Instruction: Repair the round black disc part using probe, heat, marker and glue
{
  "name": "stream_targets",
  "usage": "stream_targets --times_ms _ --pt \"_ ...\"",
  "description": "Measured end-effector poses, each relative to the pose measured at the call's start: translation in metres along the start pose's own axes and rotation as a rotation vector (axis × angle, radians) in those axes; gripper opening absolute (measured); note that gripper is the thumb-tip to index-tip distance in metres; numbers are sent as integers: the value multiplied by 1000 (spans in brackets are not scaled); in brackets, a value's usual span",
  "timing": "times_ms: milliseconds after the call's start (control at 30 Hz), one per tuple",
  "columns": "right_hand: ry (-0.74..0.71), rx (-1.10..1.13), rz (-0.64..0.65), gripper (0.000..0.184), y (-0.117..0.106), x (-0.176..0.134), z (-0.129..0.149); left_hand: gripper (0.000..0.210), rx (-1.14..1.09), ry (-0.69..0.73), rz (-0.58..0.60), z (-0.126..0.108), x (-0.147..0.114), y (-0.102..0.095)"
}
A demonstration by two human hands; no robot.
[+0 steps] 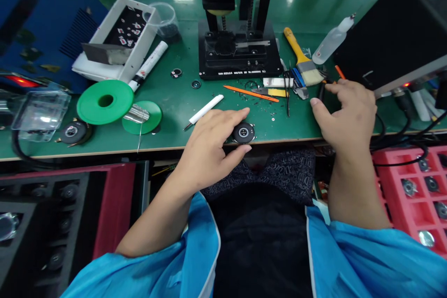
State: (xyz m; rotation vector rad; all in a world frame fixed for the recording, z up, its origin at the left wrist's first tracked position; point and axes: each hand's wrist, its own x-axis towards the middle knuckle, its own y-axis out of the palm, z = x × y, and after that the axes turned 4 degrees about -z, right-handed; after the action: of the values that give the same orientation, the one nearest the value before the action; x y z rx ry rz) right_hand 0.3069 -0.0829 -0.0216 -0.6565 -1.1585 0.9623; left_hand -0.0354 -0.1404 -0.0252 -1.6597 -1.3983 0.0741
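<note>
My left hand (213,146) curls around a round black smartwatch body (243,133) at the bench's front edge, thumb below it and index finger above. The watch body lies with its sensor side up. On the right, my right hand (347,111) hovers low over the bench, thumb and fingers apart, beside a black-handled tool (321,92) whose kind I cannot make out. Near it lie black tweezers (288,95), an orange stick (251,93) and a yellow-handled brush (303,63). A white pen-like tool (206,109) rests just beyond my left hand.
A black press fixture (237,63) stands at the back middle. Leftward are a green solder spool (104,102), a white box (118,37) of small parts and another watch body (74,132). At right are a bottle (333,39), a black machine (394,32) and a pink tray (401,158).
</note>
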Motion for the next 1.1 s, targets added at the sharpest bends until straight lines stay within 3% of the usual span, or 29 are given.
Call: stream_targets --times_ms 200,600,1100 --pt "-10 20 -29 48 2 -1 -1 31 90 -46 -44 -4 2 5" --pt "-20 20 -36 47 3 -2 -3 41 -10 -21 -61 1 -2 7" --pt "-4 -3 -8 51 2 0 -1 34 28 -32 -46 0 2 6"
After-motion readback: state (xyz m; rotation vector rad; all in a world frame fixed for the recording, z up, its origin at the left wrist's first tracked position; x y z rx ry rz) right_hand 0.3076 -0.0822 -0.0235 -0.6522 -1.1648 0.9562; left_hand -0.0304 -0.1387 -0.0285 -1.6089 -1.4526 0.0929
